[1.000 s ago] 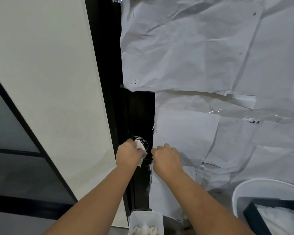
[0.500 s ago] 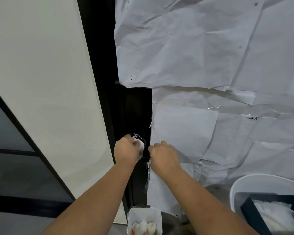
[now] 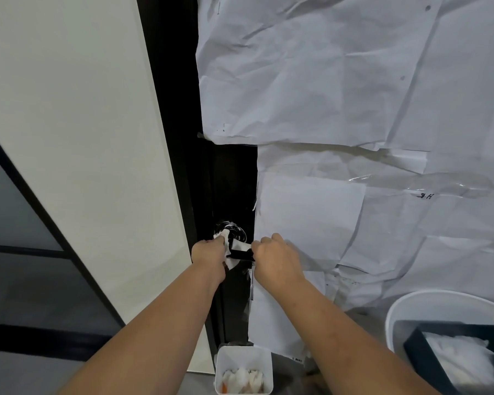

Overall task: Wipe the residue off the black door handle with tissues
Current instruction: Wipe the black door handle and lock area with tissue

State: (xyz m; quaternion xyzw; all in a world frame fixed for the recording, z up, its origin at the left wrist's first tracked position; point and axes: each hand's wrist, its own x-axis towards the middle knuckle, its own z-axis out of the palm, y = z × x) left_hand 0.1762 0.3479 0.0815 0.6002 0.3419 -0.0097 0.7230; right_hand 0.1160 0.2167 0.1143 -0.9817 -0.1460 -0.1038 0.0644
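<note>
Where paper sheets (image 3: 340, 81) cover the door, left hand (image 3: 210, 253) clutching tissue (image 3: 234, 248), right hand (image 3: 277, 259) seemingly gripping handle (image 3: 241, 255).

Handle (image 3: 241, 254) end under right hand (image 3: 277, 262)

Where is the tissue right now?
In the head view the tissue sits mid-frame, wrapped around the black door handle, gripped by the left hand, beside the right hand.

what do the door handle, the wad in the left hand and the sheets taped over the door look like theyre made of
Door handle: smooth black, metal or hard plastic; too dark to tell which. Wad in the left hand: soft white tissue, crumpled and folding around the lever. Sheets on the door: thin white paper, sharply creased, with glossy clear tape across one seam.
</note>
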